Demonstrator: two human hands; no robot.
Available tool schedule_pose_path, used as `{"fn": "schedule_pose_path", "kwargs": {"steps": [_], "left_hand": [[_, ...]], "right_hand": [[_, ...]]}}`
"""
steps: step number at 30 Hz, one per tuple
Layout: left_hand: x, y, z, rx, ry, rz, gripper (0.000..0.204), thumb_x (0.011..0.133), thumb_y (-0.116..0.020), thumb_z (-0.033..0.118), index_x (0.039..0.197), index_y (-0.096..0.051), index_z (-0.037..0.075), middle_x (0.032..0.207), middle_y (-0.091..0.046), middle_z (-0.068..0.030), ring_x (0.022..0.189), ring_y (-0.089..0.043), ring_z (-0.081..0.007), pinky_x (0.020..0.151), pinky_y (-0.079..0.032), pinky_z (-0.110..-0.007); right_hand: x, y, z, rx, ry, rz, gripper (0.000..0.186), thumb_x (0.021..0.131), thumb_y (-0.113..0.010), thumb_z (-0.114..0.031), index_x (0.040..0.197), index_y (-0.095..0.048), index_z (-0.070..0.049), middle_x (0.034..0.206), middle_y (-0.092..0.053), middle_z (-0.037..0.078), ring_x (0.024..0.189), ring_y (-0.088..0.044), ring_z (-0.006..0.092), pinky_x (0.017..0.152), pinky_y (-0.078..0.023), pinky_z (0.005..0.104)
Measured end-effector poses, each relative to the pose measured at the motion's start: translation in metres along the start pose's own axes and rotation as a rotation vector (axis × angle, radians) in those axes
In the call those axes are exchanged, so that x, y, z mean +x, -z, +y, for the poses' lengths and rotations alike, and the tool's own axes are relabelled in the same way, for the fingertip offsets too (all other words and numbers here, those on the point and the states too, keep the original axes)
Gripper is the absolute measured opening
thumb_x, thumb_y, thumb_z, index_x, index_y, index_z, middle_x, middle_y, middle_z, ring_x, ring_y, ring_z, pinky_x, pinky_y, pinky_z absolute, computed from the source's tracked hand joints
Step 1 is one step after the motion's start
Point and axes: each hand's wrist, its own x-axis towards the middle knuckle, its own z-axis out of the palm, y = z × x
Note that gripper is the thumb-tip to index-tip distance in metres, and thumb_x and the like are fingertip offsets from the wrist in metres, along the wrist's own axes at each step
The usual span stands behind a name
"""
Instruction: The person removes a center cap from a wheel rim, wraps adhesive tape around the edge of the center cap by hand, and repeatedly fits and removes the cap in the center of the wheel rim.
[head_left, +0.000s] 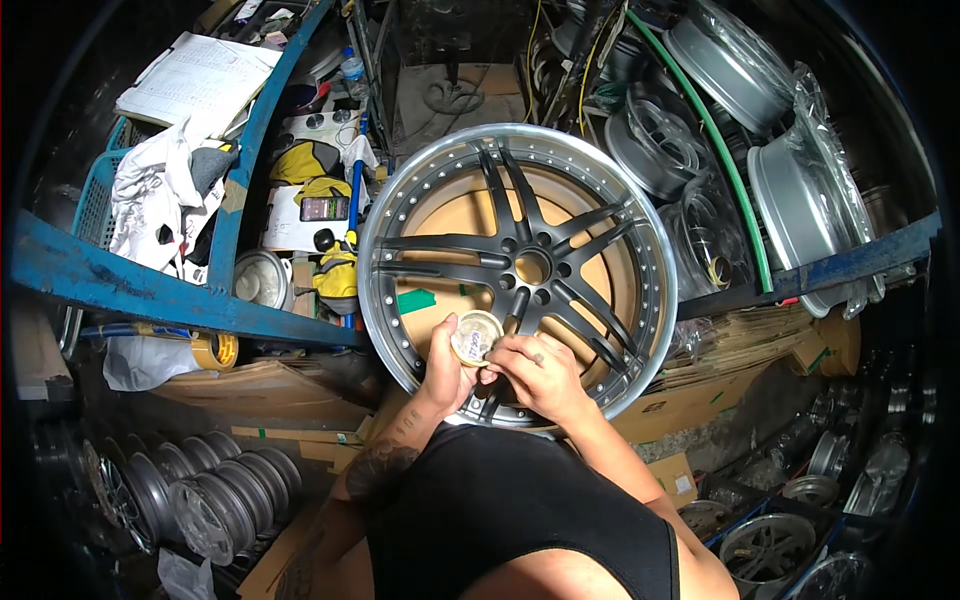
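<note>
A large alloy wheel (440, 243) with dark spokes and a shiny silver lip lies face up in front of me, on cardboard. Over its near spokes, my left hand (446, 362) grips a small round tan disc (478, 337) with a pale written label on its face; it could be a tape roll or a lid. The fingers of my right hand (540, 372) are pinched together close by the disc's lower right edge. What they hold, if anything, is too small to make out.
Left, a blue-framed shelf (170, 272) carries papers, white cloths, yellow-black gloves (338, 275) and a phone (324, 208). Plastic-wrapped wheels (735, 65) stand at the right behind a green bar (712, 135). More rims (215, 510) are stacked low at left; flattened cardboard (700, 385) lies beneath.
</note>
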Motion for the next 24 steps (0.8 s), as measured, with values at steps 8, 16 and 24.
{"fn": "schedule_pose_path", "kwargs": {"steps": [8, 16, 24], "left_hand": [[0.001, -0.021, -0.001, -0.055, -0.059, 0.173, 0.055, 0.103, -0.027, 0.049, 0.111, -0.059, 0.005, 0.098, -0.068, -0.0104, 0.091, -0.068, -0.0239, 0.086, -0.055, -0.039], [0.001, -0.021, -0.006, -0.022, -0.168, 0.188, 0.052, 0.102, -0.026, 0.046, 0.116, -0.056, 0.006, 0.107, -0.065, -0.0074, 0.099, -0.064, -0.0206, 0.083, -0.052, -0.036], [0.002, -0.017, -0.008, 0.024, -0.241, 0.165, 0.051, 0.102, -0.022, 0.041, 0.128, -0.05, 0.008, 0.114, -0.062, -0.0098, 0.108, -0.06, -0.0225, 0.096, -0.047, -0.038]], "right_hand": [[0.001, -0.006, -0.008, -0.098, 0.108, 0.079, 0.037, 0.073, -0.07, -0.012, 0.109, -0.074, -0.013, 0.096, -0.069, 0.0, 0.07, -0.061, 0.0145, 0.063, -0.047, 0.0288], [0.004, -0.027, -0.003, 0.154, -0.064, 0.202, 0.024, 0.071, -0.078, -0.006, 0.094, -0.072, -0.008, 0.091, -0.067, 0.006, 0.072, -0.062, 0.0236, 0.062, -0.048, 0.0333], [0.016, -0.011, -0.018, -0.008, -0.03, 0.165, 0.025, 0.073, -0.078, -0.01, 0.098, -0.071, -0.009, 0.094, -0.066, 0.005, 0.073, -0.061, 0.0234, 0.064, -0.047, 0.0348]]}}
